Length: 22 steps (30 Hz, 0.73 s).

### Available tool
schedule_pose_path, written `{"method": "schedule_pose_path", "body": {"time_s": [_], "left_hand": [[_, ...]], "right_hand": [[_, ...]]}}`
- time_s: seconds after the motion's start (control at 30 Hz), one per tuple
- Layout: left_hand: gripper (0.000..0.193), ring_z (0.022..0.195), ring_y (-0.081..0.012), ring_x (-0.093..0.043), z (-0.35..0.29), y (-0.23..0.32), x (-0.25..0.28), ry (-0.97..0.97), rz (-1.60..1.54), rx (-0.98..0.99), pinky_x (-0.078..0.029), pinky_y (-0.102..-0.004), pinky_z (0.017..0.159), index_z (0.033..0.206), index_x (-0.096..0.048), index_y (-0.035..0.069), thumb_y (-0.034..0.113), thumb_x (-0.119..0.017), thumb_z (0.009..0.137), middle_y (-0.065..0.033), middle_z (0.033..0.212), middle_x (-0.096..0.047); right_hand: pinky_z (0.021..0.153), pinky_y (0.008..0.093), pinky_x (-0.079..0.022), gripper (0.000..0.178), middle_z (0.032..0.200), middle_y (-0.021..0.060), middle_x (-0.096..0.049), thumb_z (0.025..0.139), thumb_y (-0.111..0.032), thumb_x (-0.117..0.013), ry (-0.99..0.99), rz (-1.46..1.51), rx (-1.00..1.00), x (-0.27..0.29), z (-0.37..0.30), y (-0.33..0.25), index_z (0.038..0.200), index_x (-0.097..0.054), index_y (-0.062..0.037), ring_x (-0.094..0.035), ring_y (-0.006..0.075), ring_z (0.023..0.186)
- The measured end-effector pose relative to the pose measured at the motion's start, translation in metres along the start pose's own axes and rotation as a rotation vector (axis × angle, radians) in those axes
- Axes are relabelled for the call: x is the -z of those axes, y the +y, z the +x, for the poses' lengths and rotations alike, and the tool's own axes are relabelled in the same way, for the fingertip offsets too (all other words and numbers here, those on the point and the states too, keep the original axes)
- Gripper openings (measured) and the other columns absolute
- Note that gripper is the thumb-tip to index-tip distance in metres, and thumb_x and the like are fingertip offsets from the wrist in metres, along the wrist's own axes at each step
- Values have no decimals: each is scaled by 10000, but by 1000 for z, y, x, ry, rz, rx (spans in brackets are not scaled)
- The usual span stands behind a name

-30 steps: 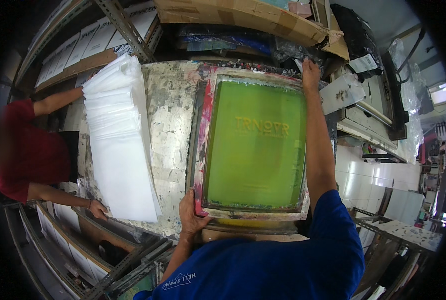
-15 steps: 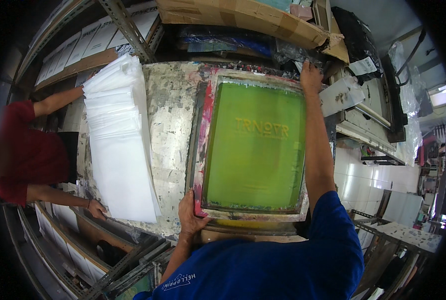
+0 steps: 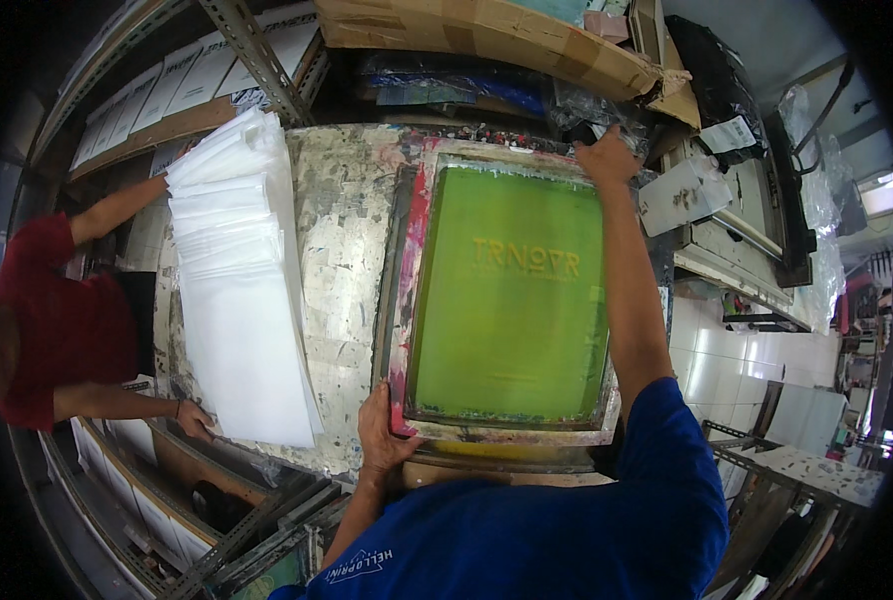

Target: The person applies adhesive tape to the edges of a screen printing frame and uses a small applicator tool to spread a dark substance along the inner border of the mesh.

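A screen printing frame (image 3: 399, 340) with green mesh (image 3: 512, 330) lies on the stained work table in front of me. Raised-looking lettering shows in the mesh. My left hand (image 3: 380, 435) grips the frame's near left corner, its thumb along the near edge. At the far right corner is my right hand (image 3: 610, 160), thumb toward the left and fingers bent over the far edge; the fingertips are partly hidden. To the left stands a tall fanned stack of white sheets or bags (image 3: 242, 330). A co-worker's hand (image 3: 195, 418) rests at its near end; the other reaches its far end.
A long cardboard box (image 3: 487, 28) and dark plastic wrapping (image 3: 587, 105) lie beyond the table. Metal racking (image 3: 252, 55) rises at the far left. A stained translucent container (image 3: 677, 195) sits right of my right hand. The co-worker (image 3: 72, 310) in red stands left.
My right hand has shifted slightly left along the frame's far edge, its thumb now spread out. My left hand stays put. The co-worker has leaned slightly, hands still at the white stack.
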<state>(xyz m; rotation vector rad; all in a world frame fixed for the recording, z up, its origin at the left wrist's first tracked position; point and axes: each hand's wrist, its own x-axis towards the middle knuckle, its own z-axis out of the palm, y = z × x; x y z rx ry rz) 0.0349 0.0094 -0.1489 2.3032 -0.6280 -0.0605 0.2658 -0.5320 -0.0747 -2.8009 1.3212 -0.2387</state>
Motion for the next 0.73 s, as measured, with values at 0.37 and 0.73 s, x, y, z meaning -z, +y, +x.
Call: {"method": "schedule_pose_path", "body": {"time_s": [0.37, 0.73], "left_hand": [[1164, 1243, -452, -531, -1, -2, -2, 16, 35, -24, -417, -499, 1048, 1464, -374, -68, 409, -915, 551, -266, 1402, -521], [1153, 1264, -450, -514, -2, -2, -1, 10, 16, -20, -403, -495, 1066, 1469, -372, -63, 338, -908, 529, -262, 1417, -508]], "right_hand": [[854, 520, -497, 723, 935, 292, -696, 714, -217, -761, 285, 445, -35, -26, -27, 5, 1318, -442, 20, -681, 456, 914], [929, 491, -511, 775, 1128, 256, -698, 729, -376, -806, -54, 552, -74, 1, -11, 12, 1419, -541, -142, -663, 452, 1051]]}}
